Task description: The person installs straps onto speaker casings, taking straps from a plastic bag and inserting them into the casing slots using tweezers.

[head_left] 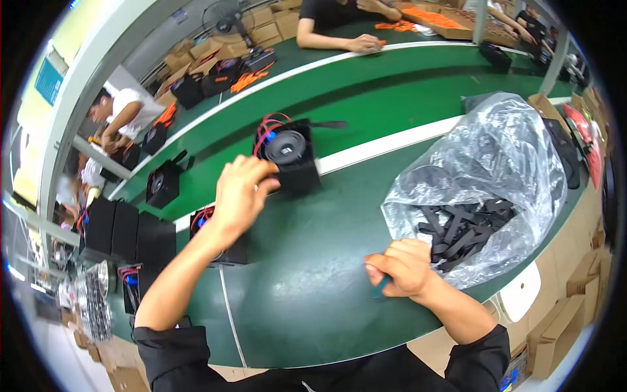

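Note:
A black speaker box with a round speaker cone, red wires and a blue connector sits on the edge of the green belt. My left hand is at its near left corner, with thumb and fingers bent against the box. A black strap sticks out from its far right side. My right hand is closed around a small teal object; most of it is hidden in the fist. Beside that hand lies a clear plastic bag with many black strips at its mouth.
Another speaker box lies partly behind my left forearm. Black boxes stand in a row at the left. A further speaker box rests on the belt. Co-workers sit across it, near a fan. A metal post rises at left.

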Tool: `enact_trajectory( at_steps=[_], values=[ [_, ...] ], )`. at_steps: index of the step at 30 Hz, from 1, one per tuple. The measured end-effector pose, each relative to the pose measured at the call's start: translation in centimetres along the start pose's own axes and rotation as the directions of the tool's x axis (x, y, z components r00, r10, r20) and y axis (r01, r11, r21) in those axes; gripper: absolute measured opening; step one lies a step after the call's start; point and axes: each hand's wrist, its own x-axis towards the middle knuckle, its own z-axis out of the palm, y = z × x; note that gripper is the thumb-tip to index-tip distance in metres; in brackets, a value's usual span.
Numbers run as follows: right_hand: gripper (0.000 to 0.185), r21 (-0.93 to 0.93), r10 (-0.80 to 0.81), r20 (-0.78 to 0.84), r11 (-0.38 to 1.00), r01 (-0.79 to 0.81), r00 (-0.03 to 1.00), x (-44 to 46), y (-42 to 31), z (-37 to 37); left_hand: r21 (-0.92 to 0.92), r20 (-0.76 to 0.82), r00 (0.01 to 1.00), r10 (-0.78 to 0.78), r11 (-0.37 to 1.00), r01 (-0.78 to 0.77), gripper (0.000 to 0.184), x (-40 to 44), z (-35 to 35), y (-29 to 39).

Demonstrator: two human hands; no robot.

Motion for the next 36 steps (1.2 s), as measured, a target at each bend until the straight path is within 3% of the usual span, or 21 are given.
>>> enact_trajectory(
  at_steps=[2, 4, 9, 11, 15, 17, 20, 21, 22, 23, 25, 28, 36],
  values=[
    [0.017, 0.029, 0.000, -0.010, 1.000, 0.000, 1.000, -0.5, -0.1, 0.4, -0.031, -0.043, 0.996, -0.074, 0.997, 0.073, 0.022, 2.7, 3.1, -4.1],
    [0.013, -0.030, -0.012, 0.001, 0.999, 0.012, 1.000, -0.2, -0.3, 0.1, 0.053, -0.065, 0.994, -0.089, 0.994, 0.093, 0.024, 5.1, 5.5, -7.0],
    [0.017, -0.173, -0.187, 0.042, 0.966, 0.192, 0.981, -0.1, -0.7, -0.5, 0.173, -0.012, 0.978, -0.206, 0.963, 0.205, 0.027, 6.4, 8.6, -13.3],
    [0.019, -0.193, -0.203, 0.027, 0.960, 0.205, 0.979, -0.6, -1.1, -0.1, 0.217, 0.086, 0.966, -0.244, 0.951, 0.221, 0.029, 6.1, 7.4, -14.3],
    [0.017, -0.188, -0.184, 0.042, 0.964, 0.188, 0.982, 0.2, -1.0, -0.9, -0.008, 0.012, 0.959, -0.283, 0.959, 0.283, 0.025, 3.4, 2.6, -13.9],
    [0.013, -0.161, -0.150, 0.071, 0.974, 0.160, 0.986, 0.8, -1.0, -1.9, -0.083, 0.302, 0.832, -0.464, 0.857, 0.508, 0.029, 0.8, -0.6, -14.6],
    [0.014, -0.411, 0.210, 0.143, 0.902, -0.135, 0.967, 2.3, -0.8, -4.2, -0.100, 0.476, 0.774, -0.418, 0.848, 0.520, 0.035, -4.6, -3.2, -14.4],
    [0.017, -0.384, 0.391, 0.076, 0.860, -0.334, 0.917, 2.1, -0.3, -4.6, -0.141, 0.532, 0.732, -0.426, 0.808, 0.573, 0.038, -6.2, -3.6, -14.3],
    [0.021, -0.491, 0.574, 0.131, 0.746, -0.450, 0.808, 2.2, 0.0, -5.8, -0.138, 0.550, 0.713, -0.434, 0.795, 0.591, 0.039, -7.6, -3.7, -14.0],
    [0.021, -0.655, 0.724, 0.178, 0.593, -0.469, 0.667, 2.4, 0.7, -6.4, -0.138, 0.570, 0.695, -0.438, 0.783, 0.606, 0.039, -8.7, -3.5, -13.4],
    [0.020, -0.742, 0.798, 0.196, 0.500, -0.446, 0.570, 2.0, 2.1, -6.8, -0.322, 0.509, 0.722, -0.469, 0.674, 0.665, 0.036, -9.8, -3.1, -12.3],
    [0.021, -0.763, 0.813, 0.208, 0.483, -0.429, 0.544, 0.5, 3.4, -5.5, -0.446, 0.485, 0.727, -0.487, 0.577, 0.684, 0.028, -10.9, -2.8, -12.2],
    [0.013, -0.793, 0.801, 0.154, 0.449, -0.411, 0.578, -0.3, 4.0, -6.4, -0.262, 0.476, 0.732, -0.487, 0.716, 0.647, 0.022, -8.8, -3.7, -9.0]
  ],
)
